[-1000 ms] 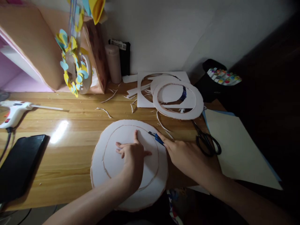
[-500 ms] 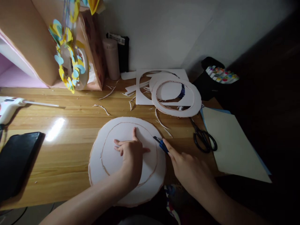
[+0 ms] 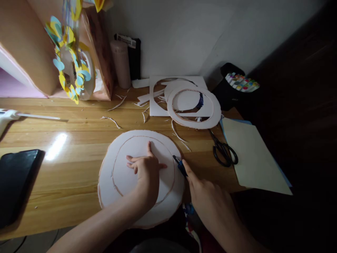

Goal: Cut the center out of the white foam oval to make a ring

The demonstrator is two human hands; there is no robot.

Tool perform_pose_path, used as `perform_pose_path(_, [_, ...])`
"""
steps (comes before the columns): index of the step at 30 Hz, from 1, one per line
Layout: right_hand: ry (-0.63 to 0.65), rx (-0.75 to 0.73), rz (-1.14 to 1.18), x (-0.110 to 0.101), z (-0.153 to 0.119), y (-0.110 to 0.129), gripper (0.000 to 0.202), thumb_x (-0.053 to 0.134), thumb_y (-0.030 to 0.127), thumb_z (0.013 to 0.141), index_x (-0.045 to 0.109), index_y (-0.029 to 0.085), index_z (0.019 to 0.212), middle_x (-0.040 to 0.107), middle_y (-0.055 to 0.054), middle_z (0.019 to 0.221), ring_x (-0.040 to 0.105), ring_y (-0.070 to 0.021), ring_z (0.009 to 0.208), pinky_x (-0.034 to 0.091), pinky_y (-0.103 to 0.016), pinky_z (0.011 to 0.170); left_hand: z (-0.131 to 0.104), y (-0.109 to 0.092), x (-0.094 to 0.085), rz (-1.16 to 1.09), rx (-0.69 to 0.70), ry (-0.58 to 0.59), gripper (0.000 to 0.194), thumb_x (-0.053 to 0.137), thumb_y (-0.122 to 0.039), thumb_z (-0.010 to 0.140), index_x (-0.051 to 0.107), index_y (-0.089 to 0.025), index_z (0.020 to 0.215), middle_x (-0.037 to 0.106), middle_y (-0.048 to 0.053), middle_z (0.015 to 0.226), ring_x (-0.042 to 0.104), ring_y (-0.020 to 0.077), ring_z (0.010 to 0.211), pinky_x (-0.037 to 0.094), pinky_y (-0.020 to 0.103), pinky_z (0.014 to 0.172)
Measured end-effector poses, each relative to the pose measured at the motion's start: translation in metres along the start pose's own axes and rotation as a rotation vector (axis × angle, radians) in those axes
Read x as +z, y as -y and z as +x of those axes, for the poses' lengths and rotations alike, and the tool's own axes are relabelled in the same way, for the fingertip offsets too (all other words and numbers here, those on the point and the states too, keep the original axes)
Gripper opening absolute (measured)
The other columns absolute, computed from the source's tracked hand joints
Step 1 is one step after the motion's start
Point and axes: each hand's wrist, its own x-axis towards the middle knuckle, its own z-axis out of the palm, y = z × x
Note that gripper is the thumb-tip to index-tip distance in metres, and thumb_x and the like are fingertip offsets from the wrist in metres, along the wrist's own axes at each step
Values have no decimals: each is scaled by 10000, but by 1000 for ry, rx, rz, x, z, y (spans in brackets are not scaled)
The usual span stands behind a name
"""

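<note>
A round white foam board disc (image 3: 107, 182) lies on the wooden table's front edge, with a circular line scored inside its rim. My left hand (image 3: 147, 172) presses on the disc's middle, fingers spread, holding nothing. In my right hand (image 3: 207, 193) is a blue utility knife (image 3: 181, 166), gripped with the index finger along it. The blade tip rests at the right part of the scored circle. Behind the disc sits a white ring (image 3: 216, 109) on a square board with a round hole (image 3: 154, 109).
Black scissors (image 3: 225, 154) and pale sheets (image 3: 255, 154) lie at the right, before a holder of markers (image 3: 242, 82). Thin white offcuts (image 3: 113, 121) are scattered behind the disc. At left are a black phone-like slab (image 3: 19, 182), a glue gun (image 3: 9, 116) and a paper-flower wreath (image 3: 63, 79).
The view has shifted slightly, so the whole scene sits a little further left. The knife tip has moved slightly down along the circle; my left hand stays put on the disc.
</note>
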Motion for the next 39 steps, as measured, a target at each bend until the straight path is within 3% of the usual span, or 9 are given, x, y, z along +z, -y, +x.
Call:
perform_pose_path(7, [49, 32, 42, -6, 2, 8, 590, 427, 146, 907, 310, 284, 1468, 718, -66, 672, 702, -241, 625, 471, -290, 514, 0, 0, 0, -35, -10, 0, 938, 420, -647, 847, 8, -55, 1445, 578, 416, 1091, 672, 441, 913, 512, 358, 560])
perform_pose_path(15, [4, 43, 205, -6, 2, 12, 513, 396, 212, 946, 361, 234, 1457, 728, -90, 705, 709, -236, 655, 423, -265, 504, 0, 0, 0, -83, -12, -20, 920, 465, -634, 837, 54, -78, 1445, 635, 377, 1027, 671, 453, 903, 518, 388, 555])
perform_pose_path(24, [56, 130, 235, -1, -14, 16, 508, 404, 218, 944, 376, 295, 1446, 737, -82, 747, 710, -235, 667, 415, -259, 491, 4, -2, -1, -139, -14, -4, 933, 463, -622, 847, 64, -34, 1451, 656, 374, 961, 660, 472, 913, 513, 389, 549])
perform_pose_path(34, [145, 112, 181, 3, -32, 20, 554, 406, 149, 915, 356, 234, 1460, 746, -80, 773, 718, -250, 711, 489, -293, 564, 2, 0, -1, -97, -4, 4, 930, 433, -624, 861, 46, -20, 1453, 664, 369, 933, 658, 457, 938, 508, 351, 550])
perform_pose_path(37, [101, 109, 198, 8, -41, 16, 534, 397, 158, 916, 393, 246, 1443, 740, -73, 731, 713, -261, 668, 496, -307, 555, 4, -2, -1, -125, -3, -12, 956, 449, -650, 837, 68, -33, 1460, 682, 341, 905, 654, 462, 941, 501, 346, 553])
perform_pose_path(39, [17, 124, 326, 15, -48, 6, 491, 373, 204, 932, 444, 262, 1414, 738, -64, 721, 705, -249, 623, 495, -296, 529, 3, 2, -2, -152, 5, -34, 946, 469, -643, 831, 107, -43, 1465, 701, 309, 874, 666, 447, 922, 505, 358, 579])
